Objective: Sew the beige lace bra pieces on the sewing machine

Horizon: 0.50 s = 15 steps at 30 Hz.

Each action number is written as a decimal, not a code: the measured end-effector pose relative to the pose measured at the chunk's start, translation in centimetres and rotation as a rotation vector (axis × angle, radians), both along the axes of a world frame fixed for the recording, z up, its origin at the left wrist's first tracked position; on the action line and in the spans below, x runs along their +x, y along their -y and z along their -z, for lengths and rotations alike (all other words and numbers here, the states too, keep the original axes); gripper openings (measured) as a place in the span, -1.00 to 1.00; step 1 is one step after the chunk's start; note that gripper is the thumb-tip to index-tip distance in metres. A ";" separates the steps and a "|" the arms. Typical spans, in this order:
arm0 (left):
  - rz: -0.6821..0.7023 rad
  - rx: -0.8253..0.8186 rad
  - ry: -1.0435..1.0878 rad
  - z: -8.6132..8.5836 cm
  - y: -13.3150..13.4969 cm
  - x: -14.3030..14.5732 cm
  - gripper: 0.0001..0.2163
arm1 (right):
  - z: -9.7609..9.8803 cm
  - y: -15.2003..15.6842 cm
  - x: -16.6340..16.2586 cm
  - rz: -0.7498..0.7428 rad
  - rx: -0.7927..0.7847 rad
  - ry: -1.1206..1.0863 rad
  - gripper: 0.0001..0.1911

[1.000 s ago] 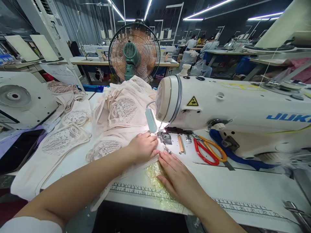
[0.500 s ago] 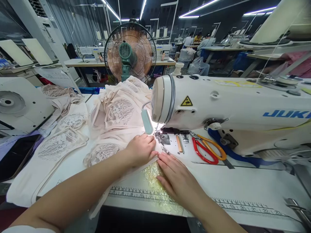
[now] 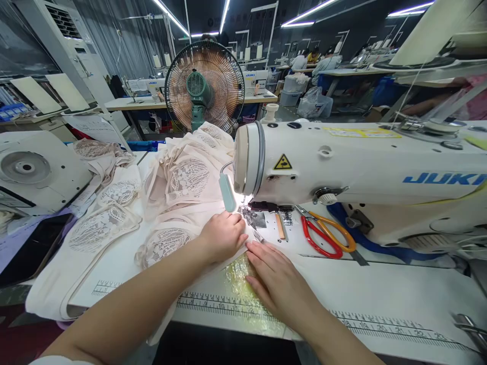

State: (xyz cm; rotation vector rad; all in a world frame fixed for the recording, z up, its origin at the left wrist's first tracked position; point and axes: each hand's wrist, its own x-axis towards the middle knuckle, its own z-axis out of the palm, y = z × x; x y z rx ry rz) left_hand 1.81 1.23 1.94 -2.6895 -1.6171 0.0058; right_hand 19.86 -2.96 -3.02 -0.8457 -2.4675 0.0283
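My left hand has its fingers curled on pale beige fabric, just left of the lit needle area of a white sewing machine. That fabric belongs to a lace bra spreading out under my left forearm. Beside it, my right hand lies flat with fingers stretched, fingertips at the fabric's edge near a slim metal piece. Its palm partly covers a strip of shiny yellowish tape on the table. A small grey-green lamp stands above my left fingers; the needle itself is hard to make out.
Red-and-orange-handled scissors lie under the machine arm, near a wooden-handled tool. More lace bras are heaped behind my left hand. A dark phone rests at far left. A large fan stands behind the table.
The camera view has shifted slightly, so the machine appears a little farther left and the leftmost things farther right. Both hands keep nearly the same place and pose.
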 end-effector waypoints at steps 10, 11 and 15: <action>0.082 -0.015 0.043 0.2 -0.5 -1.3 -0.81 | -0.3 0.0 0.2 -0.003 -0.038 -0.002 -0.67; 0.079 -0.017 0.037 0.2 -0.5 -1.3 -0.82 | -0.3 0.0 0.2 -0.002 -0.038 -0.005 -0.67; 0.082 -0.012 0.025 0.1 -0.6 -1.3 -0.82 | -0.3 0.0 0.1 0.000 -0.030 -0.010 -0.67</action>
